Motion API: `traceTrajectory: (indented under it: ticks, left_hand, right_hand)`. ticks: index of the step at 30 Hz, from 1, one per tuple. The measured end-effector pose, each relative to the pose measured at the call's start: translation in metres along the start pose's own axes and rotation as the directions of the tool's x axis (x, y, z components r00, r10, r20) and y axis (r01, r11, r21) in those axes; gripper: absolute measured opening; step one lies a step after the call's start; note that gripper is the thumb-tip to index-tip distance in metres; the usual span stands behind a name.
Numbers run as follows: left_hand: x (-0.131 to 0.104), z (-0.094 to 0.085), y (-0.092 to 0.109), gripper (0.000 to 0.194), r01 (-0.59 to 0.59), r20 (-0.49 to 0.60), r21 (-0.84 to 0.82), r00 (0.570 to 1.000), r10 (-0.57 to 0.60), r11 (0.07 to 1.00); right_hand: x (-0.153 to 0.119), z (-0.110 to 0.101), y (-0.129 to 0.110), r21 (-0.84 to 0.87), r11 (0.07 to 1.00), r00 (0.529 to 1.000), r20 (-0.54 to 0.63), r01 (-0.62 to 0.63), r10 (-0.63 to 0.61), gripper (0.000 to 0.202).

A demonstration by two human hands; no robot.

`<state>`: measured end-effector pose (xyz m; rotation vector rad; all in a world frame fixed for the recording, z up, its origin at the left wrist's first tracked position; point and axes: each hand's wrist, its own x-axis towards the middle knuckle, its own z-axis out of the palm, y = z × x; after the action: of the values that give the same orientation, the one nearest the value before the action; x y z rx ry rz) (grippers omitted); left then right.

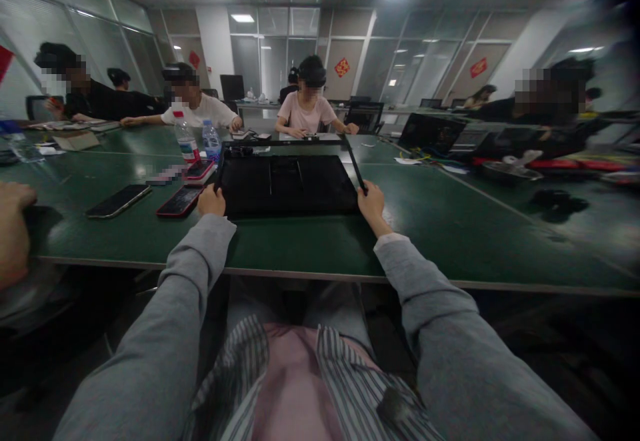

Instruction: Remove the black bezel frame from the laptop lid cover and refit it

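A thin black rectangular frame [355,164], like a screen bezel, is tilted up above the green table. My left hand [212,201] has its fingers closed round the frame's left side near the lower corner. On the opposite side, my right hand [371,202] grips the right bar the same way. Through the frame shows a flat black panel [325,184] with a raised middle section. Whether frame and panel touch along the near edge, I cannot tell.
Left of the panel lie a dark phone [119,201], a red-edged phone [180,200] and another red-edged device [199,169]. Two bottles [186,137] stand behind them. A neighbour's hand [15,227] rests at the left. Cables and an open laptop [433,133] are at right; people sit opposite.
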<state>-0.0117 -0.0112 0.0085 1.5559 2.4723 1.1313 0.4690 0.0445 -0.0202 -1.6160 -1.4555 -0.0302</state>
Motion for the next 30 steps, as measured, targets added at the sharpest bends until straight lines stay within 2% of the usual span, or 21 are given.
traceTrajectory:
  ticks: [5, 15, 30]
  left_hand:
    - [0.001, 0.003, 0.000, 0.051, -0.001, -0.003, 0.013, 1.000, 0.001, 1.000]
    - [0.005, 0.007, -0.006, 0.049, 0.023, 0.077, 0.020, 0.997, -0.024, 1.000]
    - [0.009, 0.004, -0.012, 0.045, 0.028, 0.119, 0.038, 0.992, -0.033, 0.999]
  right_hand:
    - [0.002, 0.005, -0.002, 0.009, 1.000, 0.999, 0.042, -0.007, 0.007, 0.045]
    - [0.009, 0.013, 0.015, 0.066, 0.995, 0.994, 0.078, -0.078, 0.073, 0.041]
    - [0.013, 0.019, 0.023, 0.118, 0.990, 0.993, 0.099, -0.077, 0.066, 0.044]
